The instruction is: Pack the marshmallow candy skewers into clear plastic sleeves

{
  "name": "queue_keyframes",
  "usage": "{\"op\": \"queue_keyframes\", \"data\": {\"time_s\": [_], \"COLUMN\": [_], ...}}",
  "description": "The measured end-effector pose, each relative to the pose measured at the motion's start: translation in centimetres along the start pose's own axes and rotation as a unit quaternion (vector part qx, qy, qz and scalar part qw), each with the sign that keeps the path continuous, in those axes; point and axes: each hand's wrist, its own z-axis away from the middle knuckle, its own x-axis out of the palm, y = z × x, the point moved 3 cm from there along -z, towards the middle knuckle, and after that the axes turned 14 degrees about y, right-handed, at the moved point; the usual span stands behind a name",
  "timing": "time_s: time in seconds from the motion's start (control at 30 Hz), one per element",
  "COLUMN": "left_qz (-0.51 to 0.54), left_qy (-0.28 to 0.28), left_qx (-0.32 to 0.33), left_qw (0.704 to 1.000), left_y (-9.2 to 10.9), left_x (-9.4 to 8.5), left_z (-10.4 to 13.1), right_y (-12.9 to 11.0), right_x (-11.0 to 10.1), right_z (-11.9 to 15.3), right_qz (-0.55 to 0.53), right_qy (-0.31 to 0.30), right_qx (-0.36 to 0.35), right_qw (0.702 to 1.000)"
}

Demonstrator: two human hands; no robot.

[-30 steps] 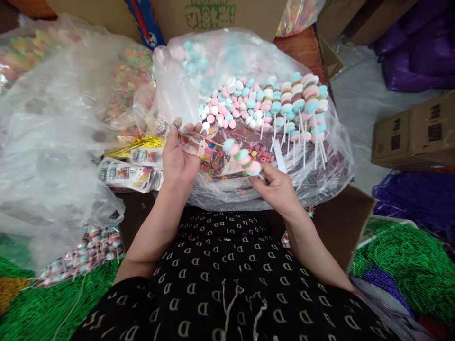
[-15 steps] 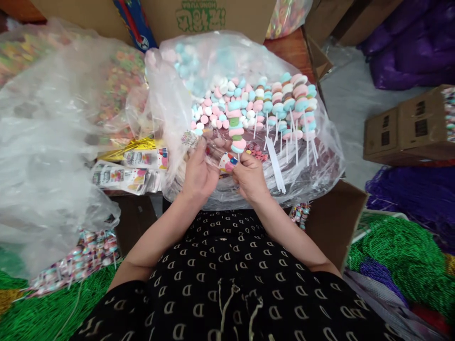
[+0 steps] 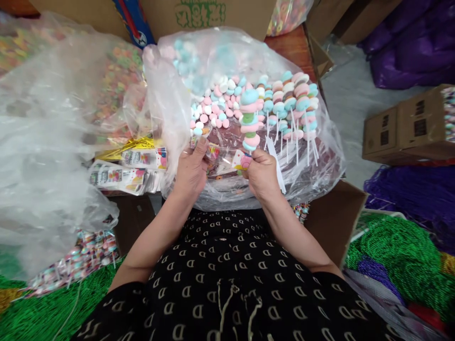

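My right hand point(image 3: 263, 171) is closed on the stick of a marshmallow skewer point(image 3: 249, 121), which stands upright with pink, blue, white and green pieces. The same fingers pinch one end of a clear printed wrapper point(image 3: 241, 160). My left hand point(image 3: 191, 166) is closed on the wrapper's other end, its thumb on top, so the wrapper stretches between both hands. Loose marshmallows point(image 3: 215, 106) in pink, blue and white lie behind the hands on a plastic bag point(image 3: 302, 184). Finished skewers point(image 3: 302, 102) rest to the right, near white sticks point(image 3: 276, 166).
Printed wrappers point(image 3: 117, 175) are stacked at the left below gold ties point(image 3: 124, 148). A large clear bag point(image 3: 39, 156) with ring candies covers the left side. An open carton point(image 3: 334, 218) is below right, and a closed carton point(image 3: 401, 128) stands farther right.
My hands have moved apart, drawing the wrapper out between them. The right hand and the skewer have shifted right, and the left hand has shifted slightly left.
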Motion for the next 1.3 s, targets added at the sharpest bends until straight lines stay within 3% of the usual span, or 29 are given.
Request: {"op": "queue_keyframes", "data": {"time_s": [0.17,0.27,0.37,0.47,0.7,0.8,0.93,1.1,1.3], "left_qz": [0.0,0.0,0.007,0.027,0.082,0.091,0.094,0.078,0.068], "left_qy": [0.001,-0.004,0.006,0.028,0.064,0.064,0.049,0.053,0.039], "left_qx": [0.032,0.005,-0.034,-0.06,-0.098,-0.11,-0.108,-0.08,-0.049], "left_qw": [0.999,1.0,0.999,0.997,0.99,0.988,0.988,0.992,0.996], "left_y": [0.0,-0.1,0.1,0.8,2.4,2.5,2.3,2.2,2.1], "left_x": [0.2,0.2,0.3,0.4,0.3,0.3,0.4,0.4,0.5], "left_z": [0.4,0.8,1.0,0.7,-0.6,-0.8,-0.8,-0.9,-0.9], "right_y": [0.5,0.5,0.6,-0.2,-3.8,-5.2,-6.8,-7.5,-7.8], "right_x": [0.0,0.3,0.6,0.3,-4.6,-6.3,-6.7,-7.4,-8.8], "right_z": [0.0,0.0,-0.1,0.1,2.5,3.6,4.1,3.7,3.3], "right_qz": [0.035,0.024,0.004,-0.008,0.081,0.153,0.258,0.339,0.369], "right_qy": [-0.01,-0.02,0.002,-0.015,-0.09,-0.127,-0.159,-0.163,-0.157], "right_qx": [-0.057,-0.078,-0.062,-0.056,-0.039,-0.064,-0.149,-0.196,-0.224], "right_qw": [0.998,0.996,0.998,0.998,0.992,0.978,0.941,0.905,0.888]}}
